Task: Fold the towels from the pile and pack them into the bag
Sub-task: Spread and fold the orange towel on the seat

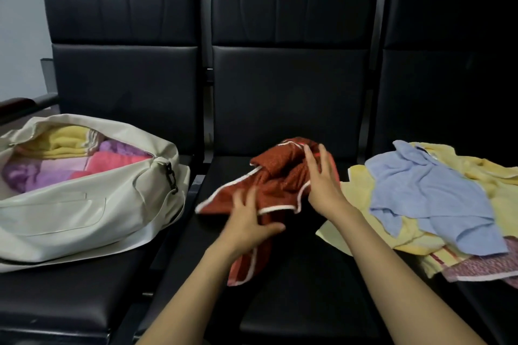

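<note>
Black padded seats hold a part-filled cream fabric bag (pixel 84 204) at nine o'clock, left hand (pixel 246 223) and right hand (pixel 322 185) flat-fingered on a crumpled white-edged rust towel (pixel 280 176), with an unfolded yellow-and-blue towel pile (pixel 434 196) left at three o'clock.

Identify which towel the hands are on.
The rust-red towel with white edging: left hand and right hand touch it. The blue towel and yellow towel lie untouched, rightward.

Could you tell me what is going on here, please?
A person has a crumpled rust-red towel on the middle seat, left hand and right hand laid open on it; it is not folded yet. The open cream bag on the left seat holds folded towels, and a loose pile waits on the right seat.
</note>
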`<state>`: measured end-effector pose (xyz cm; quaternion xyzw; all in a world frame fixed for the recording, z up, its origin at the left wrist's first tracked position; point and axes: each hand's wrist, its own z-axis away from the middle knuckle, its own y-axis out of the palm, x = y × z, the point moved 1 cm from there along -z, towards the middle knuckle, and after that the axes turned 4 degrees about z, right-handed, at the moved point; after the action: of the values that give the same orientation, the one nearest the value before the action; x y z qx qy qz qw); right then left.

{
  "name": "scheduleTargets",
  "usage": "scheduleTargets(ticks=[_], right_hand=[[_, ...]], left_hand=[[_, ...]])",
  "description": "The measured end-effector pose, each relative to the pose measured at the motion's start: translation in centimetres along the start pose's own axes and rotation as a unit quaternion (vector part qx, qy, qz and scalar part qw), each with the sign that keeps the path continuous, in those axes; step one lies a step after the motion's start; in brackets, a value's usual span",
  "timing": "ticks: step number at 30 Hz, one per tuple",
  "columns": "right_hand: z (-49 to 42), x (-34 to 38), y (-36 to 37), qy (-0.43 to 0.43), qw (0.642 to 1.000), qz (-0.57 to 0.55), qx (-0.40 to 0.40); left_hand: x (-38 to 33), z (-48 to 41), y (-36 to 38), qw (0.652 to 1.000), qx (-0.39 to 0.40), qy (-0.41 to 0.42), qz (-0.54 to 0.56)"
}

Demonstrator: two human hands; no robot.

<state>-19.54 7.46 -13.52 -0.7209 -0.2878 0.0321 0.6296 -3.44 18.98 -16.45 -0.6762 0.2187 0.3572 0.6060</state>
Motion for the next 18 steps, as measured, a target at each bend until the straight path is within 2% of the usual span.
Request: scheduleTargets(ticks=[2,3,4,5,6,8,9,10,12,13,16,18], right_hand=[[-0.5,-1.4,1.1,0.029,0.997,0.012,0.074],[-0.6,-2.0,1.5,0.035,0.995,0.017,0.094],[-0.6,-2.5,1.7,0.035,0.994,0.016,0.106],[-0.5,-2.6,1.8,0.032,0.993,0.007,0.113],[-0.3,-2.6,1.6,0.027,0.993,-0.004,0.115],[0.2,-2.4,1.2,0.012,0.995,-0.011,0.102],[0.5,-2.2,0.9,-0.002,0.996,-0.008,0.091],[0.8,-2.0,0.7,-0.019,0.996,-0.002,0.085],[1.5,-1.4,0.3,-0.055,0.994,0.019,0.098],[1.8,-1.2,0.1,-0.068,0.99,0.031,0.122],[2.9,-0.4,-0.2,-0.059,0.961,0.027,0.267],[3.6,-0.2,0.4,-0.062,0.932,0.098,0.343]], left_hand=[[-0.7,0.1,1.3,0.988,0.148,0.003,0.032],[-0.9,-0.1,1.7,0.979,0.188,0.005,0.082],[-1.1,-0.2,1.8,0.973,0.178,0.003,0.146],[-1.3,-0.5,1.7,0.971,0.13,0.0,0.2],[-1.0,-1.0,1.4,0.978,0.068,-0.003,0.195],[0.3,-1.9,0.8,0.999,-0.025,0.02,0.0],[1.0,-2.1,0.6,0.995,-0.016,0.039,-0.089],[1.7,-2.2,0.6,0.988,0.025,0.047,-0.144],[2.5,-1.8,1.1,0.976,0.121,0.022,-0.182],[2.5,-1.7,1.3,0.97,0.134,0.008,-0.202],[2.1,-1.7,1.3,0.967,0.04,-0.015,-0.251],[1.9,-1.6,0.9,0.967,-0.006,-0.052,-0.248]])
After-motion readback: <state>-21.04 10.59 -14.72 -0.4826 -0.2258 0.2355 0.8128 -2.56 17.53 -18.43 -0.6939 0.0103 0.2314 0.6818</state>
